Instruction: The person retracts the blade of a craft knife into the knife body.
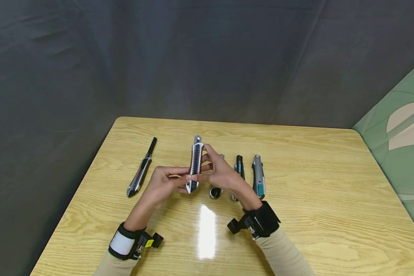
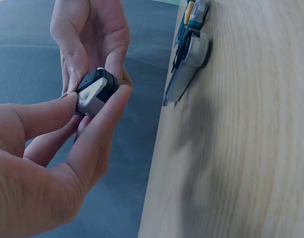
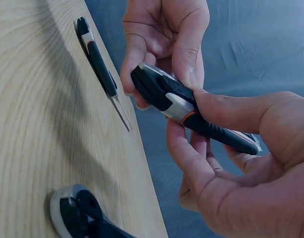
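Note:
A silver and black snap-off utility knife (image 1: 195, 165) is held upright in the air between both hands, blade end pointing away from me. My left hand (image 1: 160, 186) pinches its lower end between thumb and fingers. Along the right side of the knife, my right hand (image 1: 224, 174) grips the body, its thumb near the left thumb. In the right wrist view the black and silver end of the utility knife (image 3: 154, 89) shows orange trim behind it. The left wrist view shows that end of the knife (image 2: 96, 94) between the left fingertips.
On the wooden table (image 1: 331, 191), a slim black and silver cutter (image 1: 139, 176) lies at left. Partly behind my right hand lie a ring-ended cutter (image 1: 215, 192) and a dark green-black cutter (image 1: 239, 165). Right of them is a grey cutter (image 1: 258, 176) with a teal part.

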`<state>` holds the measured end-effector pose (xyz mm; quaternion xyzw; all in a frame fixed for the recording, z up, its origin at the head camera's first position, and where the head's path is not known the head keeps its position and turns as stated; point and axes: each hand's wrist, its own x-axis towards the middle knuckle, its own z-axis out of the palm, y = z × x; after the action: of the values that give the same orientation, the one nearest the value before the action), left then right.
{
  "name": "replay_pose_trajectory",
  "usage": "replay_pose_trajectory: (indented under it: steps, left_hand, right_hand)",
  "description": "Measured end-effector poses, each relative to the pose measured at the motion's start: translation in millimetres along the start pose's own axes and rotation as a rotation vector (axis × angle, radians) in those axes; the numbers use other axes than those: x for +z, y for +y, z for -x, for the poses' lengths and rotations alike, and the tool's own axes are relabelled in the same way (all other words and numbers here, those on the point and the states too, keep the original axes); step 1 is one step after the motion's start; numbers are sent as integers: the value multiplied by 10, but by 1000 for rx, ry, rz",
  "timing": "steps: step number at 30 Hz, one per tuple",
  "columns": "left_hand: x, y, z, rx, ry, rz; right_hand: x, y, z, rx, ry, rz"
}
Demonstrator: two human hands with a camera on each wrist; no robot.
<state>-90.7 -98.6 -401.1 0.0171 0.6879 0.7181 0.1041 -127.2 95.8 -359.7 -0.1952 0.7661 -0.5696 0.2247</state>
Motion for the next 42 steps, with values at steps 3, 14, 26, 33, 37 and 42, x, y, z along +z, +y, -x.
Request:
replay_pose_trajectory:
  steps: [3, 14, 26, 33, 37, 42]
  left_hand:
    - [-17, -23, -1, -21, 12, -6]
    - [-111, -147, -76, -120, -13, -105]
    - [-105, -276, -251, -194, -12, -198]
    - [-96, -285, -269, -190, -48, -237]
    - [-78, -270, -249, -191, -32, -320]
    - [-61, -250, -221, -193, -24, -371]
  right_hand:
    - [15, 107, -76, 24, 37, 45]
    - [67, 266, -186, 134, 142, 238]
    - [34, 331, -168, 159, 90, 263]
    - [26, 336, -144, 148, 85, 219]
    - [16, 365, -141, 145, 107, 115]
    - [3, 361, -137, 124, 137, 91]
